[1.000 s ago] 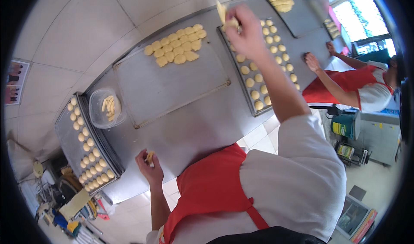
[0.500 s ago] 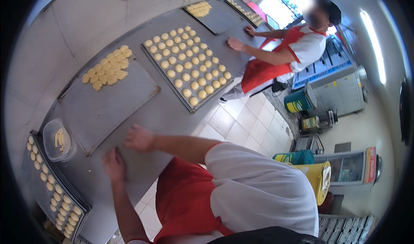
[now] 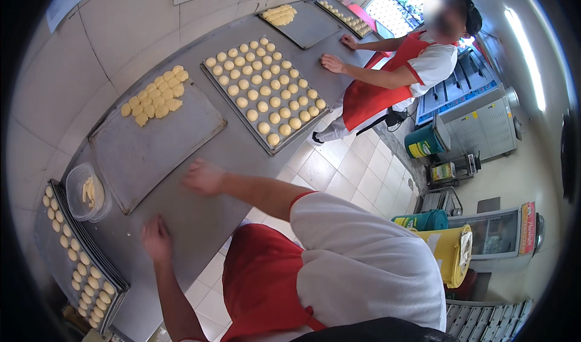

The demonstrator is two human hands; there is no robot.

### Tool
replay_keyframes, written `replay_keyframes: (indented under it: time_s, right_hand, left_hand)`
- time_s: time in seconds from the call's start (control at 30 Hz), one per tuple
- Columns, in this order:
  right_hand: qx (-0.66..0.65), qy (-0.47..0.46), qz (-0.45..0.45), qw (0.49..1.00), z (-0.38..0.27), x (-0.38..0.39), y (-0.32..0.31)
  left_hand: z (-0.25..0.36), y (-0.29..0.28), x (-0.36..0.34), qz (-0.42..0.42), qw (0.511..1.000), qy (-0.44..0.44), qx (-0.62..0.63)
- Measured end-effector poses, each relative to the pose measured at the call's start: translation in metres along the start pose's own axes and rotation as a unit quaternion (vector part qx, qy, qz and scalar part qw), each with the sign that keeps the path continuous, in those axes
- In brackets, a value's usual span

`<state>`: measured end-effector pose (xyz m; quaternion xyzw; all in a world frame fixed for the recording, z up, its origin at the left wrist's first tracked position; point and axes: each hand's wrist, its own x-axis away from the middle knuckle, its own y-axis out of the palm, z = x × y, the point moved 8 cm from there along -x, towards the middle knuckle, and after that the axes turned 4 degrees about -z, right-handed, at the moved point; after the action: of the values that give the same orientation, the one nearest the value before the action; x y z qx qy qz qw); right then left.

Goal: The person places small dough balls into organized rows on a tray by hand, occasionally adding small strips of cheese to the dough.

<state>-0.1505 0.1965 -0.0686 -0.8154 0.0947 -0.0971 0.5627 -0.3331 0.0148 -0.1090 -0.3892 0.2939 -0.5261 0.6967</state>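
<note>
My left hand (image 3: 157, 239) rests low over the grey table, its fingers curled in and pressed together. Further right and farther away, my right hand (image 3: 204, 177) is also curled down toward the table top, slightly smeared by motion. Whatever either hand covers is hidden under the palm. Beyond them lies a grey baking sheet (image 3: 142, 151), with a cluster of flattened pale dough pieces (image 3: 156, 94) along its far edge. Left of the sheet stands a clear plastic tub (image 3: 75, 192) holding pale yellow sticks (image 3: 89, 191).
A tray of round dough balls (image 3: 262, 94) sits on the table (image 3: 236, 160) to the far right. Stacked trays with dough balls (image 3: 88, 269) stand at the left edge. Across the table's far end, a co-worker (image 3: 387, 76) in a red apron has both hands on the surface.
My right hand has shifted slightly right and away from my left hand, which has moved slightly nearer to me. The whole view has tilted a little.
</note>
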Motion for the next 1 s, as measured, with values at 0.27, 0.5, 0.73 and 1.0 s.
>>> replay_keyframes:
  time_s: [0.27, 0.5, 0.73, 1.0]
  right_hand:
    - [-0.068, -0.010, -0.013, 0.998, -0.075, 0.064, 0.040]
    - [-0.003, -0.016, 0.176, 0.984, 0.010, 0.049, -0.012]
    - [-0.006, -0.017, 0.113, 0.993, -0.050, 0.045, 0.031]
    - [-0.057, -0.018, 0.203, 0.977, -0.018, 0.087, 0.007]
  left_hand:
    - [0.084, -0.013, 0.042, 0.093, 0.987, 0.078, -0.104]
    - [-0.008, -0.023, 0.033, 0.128, 0.991, 0.024, -0.026]
    - [0.085, -0.003, -0.002, 0.088, 0.987, 0.120, -0.065]
    - [0.019, 0.001, 0.063, 0.094, 0.995, 0.010, 0.021]
